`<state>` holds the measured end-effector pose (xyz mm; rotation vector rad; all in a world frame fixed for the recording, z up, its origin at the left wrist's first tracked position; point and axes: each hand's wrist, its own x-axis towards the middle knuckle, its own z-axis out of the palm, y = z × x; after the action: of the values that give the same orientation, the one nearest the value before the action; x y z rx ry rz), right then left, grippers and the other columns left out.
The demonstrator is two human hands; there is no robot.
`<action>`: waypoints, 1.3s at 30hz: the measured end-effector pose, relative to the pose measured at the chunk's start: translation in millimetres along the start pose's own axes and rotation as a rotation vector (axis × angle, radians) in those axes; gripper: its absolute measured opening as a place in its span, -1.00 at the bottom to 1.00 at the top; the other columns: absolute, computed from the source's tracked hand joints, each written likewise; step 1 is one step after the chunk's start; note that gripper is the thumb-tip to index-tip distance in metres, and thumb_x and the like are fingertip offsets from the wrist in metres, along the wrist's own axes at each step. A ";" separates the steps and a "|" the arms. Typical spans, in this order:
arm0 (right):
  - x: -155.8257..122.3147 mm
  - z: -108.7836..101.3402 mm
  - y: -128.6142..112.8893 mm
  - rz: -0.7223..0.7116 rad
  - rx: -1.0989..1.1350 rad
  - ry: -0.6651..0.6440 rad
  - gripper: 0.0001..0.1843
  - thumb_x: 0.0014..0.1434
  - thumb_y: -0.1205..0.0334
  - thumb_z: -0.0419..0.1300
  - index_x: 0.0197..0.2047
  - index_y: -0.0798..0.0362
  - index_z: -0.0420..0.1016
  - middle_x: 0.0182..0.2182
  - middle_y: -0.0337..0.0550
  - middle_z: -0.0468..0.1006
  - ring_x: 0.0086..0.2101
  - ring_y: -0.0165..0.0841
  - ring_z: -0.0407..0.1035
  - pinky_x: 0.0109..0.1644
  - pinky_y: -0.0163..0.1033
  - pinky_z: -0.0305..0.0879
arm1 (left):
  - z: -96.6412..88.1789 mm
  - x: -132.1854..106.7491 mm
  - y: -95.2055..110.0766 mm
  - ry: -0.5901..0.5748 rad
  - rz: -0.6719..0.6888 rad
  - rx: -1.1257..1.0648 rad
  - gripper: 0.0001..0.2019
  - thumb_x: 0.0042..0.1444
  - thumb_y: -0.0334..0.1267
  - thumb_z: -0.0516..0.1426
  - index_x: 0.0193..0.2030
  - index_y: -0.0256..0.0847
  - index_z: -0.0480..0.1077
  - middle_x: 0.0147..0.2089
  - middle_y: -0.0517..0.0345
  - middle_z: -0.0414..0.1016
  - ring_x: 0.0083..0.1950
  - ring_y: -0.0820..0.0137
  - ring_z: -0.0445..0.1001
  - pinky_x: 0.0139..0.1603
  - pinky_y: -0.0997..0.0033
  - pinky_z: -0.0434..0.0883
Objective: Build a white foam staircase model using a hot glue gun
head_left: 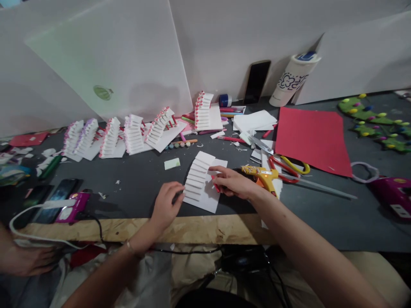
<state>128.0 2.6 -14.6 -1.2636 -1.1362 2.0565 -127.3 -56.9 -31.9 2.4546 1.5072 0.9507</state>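
Note:
A small white paper staircase (196, 176) with several strip-like steps stands tilted on a white card base (212, 201) near the table's front edge. At its left side, my left hand (167, 202) is curled, with thumb and fingertips against the edge of the steps. My right hand (233, 183) is on the other side, its index finger stretched to the upper right edge of the steps. Its lower fingers bend around a small red piece (216, 185) beside the staircase, mostly hidden by the hand. A yellow hot glue gun (260, 173) lies just right of that hand.
Similar staircases with pink or purple dotted edges (109, 137) line the back left. Scissors (289, 167), a red sheet (311, 139) and a tumbler (293, 79) occupy the right. Phones (56, 199) and a purple power strip (73, 206) lie left, near another person's hand (30, 259).

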 end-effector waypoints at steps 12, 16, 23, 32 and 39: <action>-1.3 2.9 -2.2 0.025 -0.025 0.038 -0.34 0.03 0.33 0.18 0.24 0.02 0.28 -0.59 -0.38 0.37 -0.61 -0.51 0.18 -0.67 -0.43 -0.16 | 41.7 96.1 -13.7 -0.215 -0.665 -0.610 -0.62 0.30 -0.06 0.04 0.12 -0.24 0.37 0.03 -0.08 0.54 0.03 0.23 0.52 0.04 0.26 0.45; -0.9 1.9 -0.9 0.030 -0.027 0.037 -0.35 0.04 0.33 0.18 0.24 0.02 0.29 -0.60 -0.38 0.36 -0.62 -0.50 0.17 -0.67 -0.42 -0.17 | 40.8 99.0 -8.1 -0.211 -0.721 -0.656 -0.65 0.29 -0.10 0.05 0.10 -0.24 0.39 -0.01 -0.06 0.56 -0.01 0.23 0.53 -0.02 0.30 0.45; 1.5 2.0 0.1 0.026 -0.039 0.030 -0.37 0.05 0.34 0.17 0.23 0.01 0.31 -0.60 -0.40 0.37 -0.63 -0.52 0.17 -0.68 -0.44 -0.14 | 46.0 101.0 -7.7 -0.221 -0.735 -0.725 -0.69 0.22 -0.11 0.12 0.02 -0.23 0.43 -0.11 -0.01 0.61 -0.09 0.24 0.56 -0.13 0.33 0.46; -5.2 0.9 3.2 -0.131 -0.191 0.143 -0.48 0.10 0.28 0.19 0.16 0.10 0.35 -0.58 -0.40 0.41 -0.66 -0.52 0.20 -0.66 -0.40 0.06 | 50.0 98.3 -13.7 -0.203 -0.740 -0.797 -0.60 0.10 -0.09 0.22 0.03 -0.26 0.43 -0.14 -0.01 0.60 -0.10 0.24 0.55 -0.07 0.27 0.45; 6.2 -6.9 9.1 -0.425 -0.359 0.505 -0.90 0.09 0.25 0.15 -0.29 0.02 0.45 -0.49 -0.30 0.52 -0.62 -0.49 0.28 -0.55 -0.34 0.19 | 50.9 98.9 -15.6 -0.205 -0.742 -0.800 -0.60 0.08 -0.08 0.23 0.01 -0.23 0.44 -0.12 -0.01 0.62 -0.07 0.22 0.56 -0.03 0.24 0.45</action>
<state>131.5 5.0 -26.9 -1.4413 -1.4045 1.1720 -80.0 44.8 -34.1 1.2563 1.4008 0.8579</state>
